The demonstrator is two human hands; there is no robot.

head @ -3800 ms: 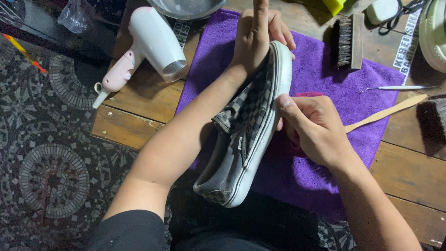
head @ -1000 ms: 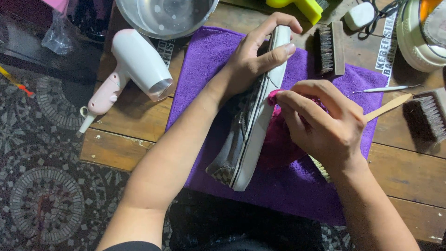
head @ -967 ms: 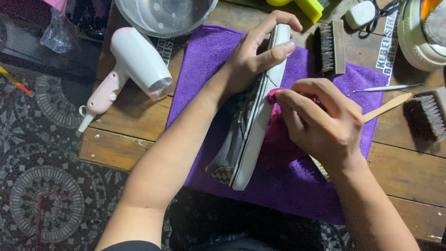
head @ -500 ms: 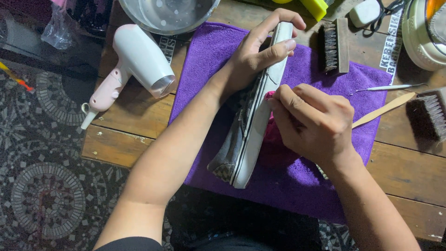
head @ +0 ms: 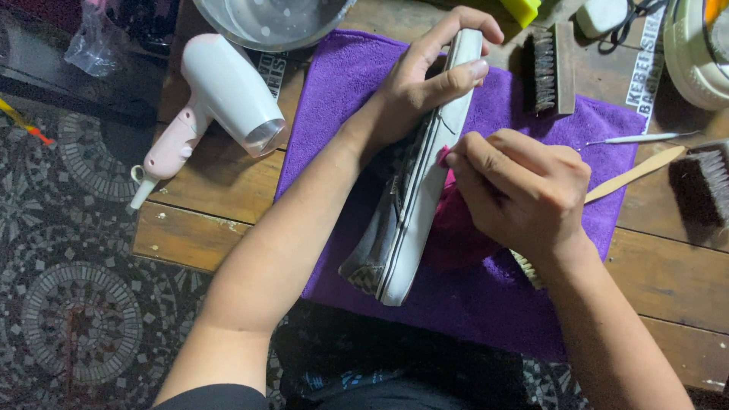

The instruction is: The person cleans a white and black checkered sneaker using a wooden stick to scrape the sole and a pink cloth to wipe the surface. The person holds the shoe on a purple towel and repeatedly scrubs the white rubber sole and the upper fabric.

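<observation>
This looks like a small home shoe-cleaning workbench, probably a hobby setup. A worn wooden plank table stands on a dark patterned mosaic floor. A purple towel covers it; at twelve o'clock sits a metal bowl, at ten a white hair dryer, at two bristle brushes.

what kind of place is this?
Likely a home or small shoe-cleaning bench: a wooden table with a purple towel, bristle brushes, a metal bowl and a hair dryer, over patterned flooring.
</observation>
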